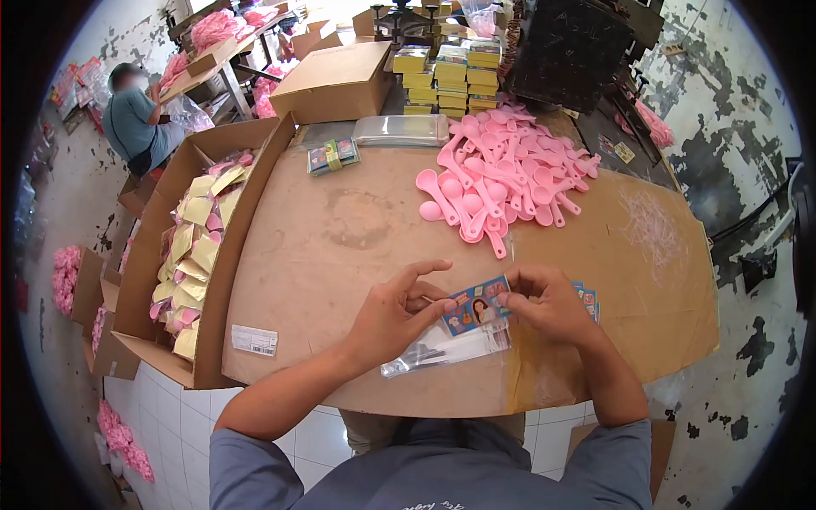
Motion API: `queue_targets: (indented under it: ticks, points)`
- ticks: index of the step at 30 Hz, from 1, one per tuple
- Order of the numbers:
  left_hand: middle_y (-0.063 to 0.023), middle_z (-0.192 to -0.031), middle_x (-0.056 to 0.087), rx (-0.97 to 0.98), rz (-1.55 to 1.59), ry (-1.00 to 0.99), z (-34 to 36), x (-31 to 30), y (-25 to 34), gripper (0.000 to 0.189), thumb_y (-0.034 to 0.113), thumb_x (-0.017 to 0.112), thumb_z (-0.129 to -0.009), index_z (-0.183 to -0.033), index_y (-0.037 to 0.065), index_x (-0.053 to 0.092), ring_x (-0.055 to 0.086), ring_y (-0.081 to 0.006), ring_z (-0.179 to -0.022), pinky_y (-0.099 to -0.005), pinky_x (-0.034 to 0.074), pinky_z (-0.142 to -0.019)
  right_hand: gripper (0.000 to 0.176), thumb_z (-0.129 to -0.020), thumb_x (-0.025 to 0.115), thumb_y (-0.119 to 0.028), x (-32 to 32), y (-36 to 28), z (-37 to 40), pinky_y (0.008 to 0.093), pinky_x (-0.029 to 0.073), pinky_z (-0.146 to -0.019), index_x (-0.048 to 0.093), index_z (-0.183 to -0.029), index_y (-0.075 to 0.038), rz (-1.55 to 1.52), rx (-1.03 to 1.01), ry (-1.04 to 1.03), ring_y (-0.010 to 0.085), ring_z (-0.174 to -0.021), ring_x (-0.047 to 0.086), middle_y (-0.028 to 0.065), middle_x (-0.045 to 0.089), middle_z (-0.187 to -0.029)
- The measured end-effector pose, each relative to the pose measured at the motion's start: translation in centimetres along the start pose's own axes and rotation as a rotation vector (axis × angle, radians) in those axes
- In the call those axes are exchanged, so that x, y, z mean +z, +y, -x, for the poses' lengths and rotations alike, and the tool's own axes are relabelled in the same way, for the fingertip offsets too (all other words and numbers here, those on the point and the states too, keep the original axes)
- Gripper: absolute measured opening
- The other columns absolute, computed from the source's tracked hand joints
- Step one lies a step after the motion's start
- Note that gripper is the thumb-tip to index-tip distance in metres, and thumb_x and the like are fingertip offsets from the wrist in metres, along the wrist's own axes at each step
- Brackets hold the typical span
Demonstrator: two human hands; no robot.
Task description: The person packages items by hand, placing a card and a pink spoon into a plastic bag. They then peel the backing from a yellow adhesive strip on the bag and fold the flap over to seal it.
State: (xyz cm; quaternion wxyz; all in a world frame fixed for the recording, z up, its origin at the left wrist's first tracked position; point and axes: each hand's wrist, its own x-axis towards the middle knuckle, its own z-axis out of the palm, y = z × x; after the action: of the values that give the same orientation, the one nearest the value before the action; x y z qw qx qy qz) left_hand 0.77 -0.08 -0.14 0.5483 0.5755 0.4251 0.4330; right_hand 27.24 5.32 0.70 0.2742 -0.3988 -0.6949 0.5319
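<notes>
- Pinching the printed card (474,309) lightly by its ends should avoid creases: the left hand (382,314) clamps its left end, the right hand (552,308) its right.
- Even thumb pressure would steady it above the clear plastic bags (450,350).
- The right hand partly hides more cards (590,299), so their count is unclear.
- The held card may be folded; its back is out of sight, its small print unreadable.

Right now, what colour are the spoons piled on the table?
Pink, shown best in the head view.
</notes>
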Motion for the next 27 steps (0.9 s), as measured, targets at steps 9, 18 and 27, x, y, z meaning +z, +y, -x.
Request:
queue_targets:
  ticks: [9, 18, 27]
  points:
    - [-0.0124, -0.105, 0.077, 0.033, -0.257, -0.118, 0.1, -0.3, -0.3, 0.05, 0.005, 0.069, -0.1, -0.146, 0.004, 0.049, 0.073, -0.0115, -0.093, -0.0256, 0.058, -0.08, 0.014, -0.095, 0.073, -0.01, 2.0, -1.8, -0.1, 0.0266, 0.048, -0.063, 0.074, -0.105, 0.0, 0.079, -0.076, 0.085, 0.0078, -0.072, 0.06, 0.0033, 0.067, -0.082]
    - [-0.0083, -0.101, 0.076, -0.087, 0.014, -0.082, 0.0, -0.7, 0.0, 0.048, 0.006, 0.067, -0.101, -0.146, 0.002, 0.049, 0.069, -0.0078, -0.091, -0.0259, 0.057, -0.077, 0.025, -0.093, 0.076, -0.021, -1.3, -2.9, -6.8, 0.0334, 0.051, -0.066, 0.071, -0.098, 0.003, 0.555, -0.136, 0.338, 0.0169, -0.073, 0.063, 0.0082, 0.066, -0.079]
    - [-0.0089, -0.108, 0.074, -0.037, 0.171, -0.007, -0.5, -1.4, -0.7, 0.042, 0.006, 0.066, -0.102, -0.141, -0.003, 0.051, 0.07, -0.0094, -0.097, -0.0238, 0.058, -0.081, 0.02, -0.091, 0.072, -0.007, -4.2, -2.5, -7.1, 0.0309, 0.052, -0.07, 0.072, -0.107, 0.004, 0.628, -0.364, 0.56, 0.0166, -0.074, 0.064, 0.0103, 0.066, -0.086]
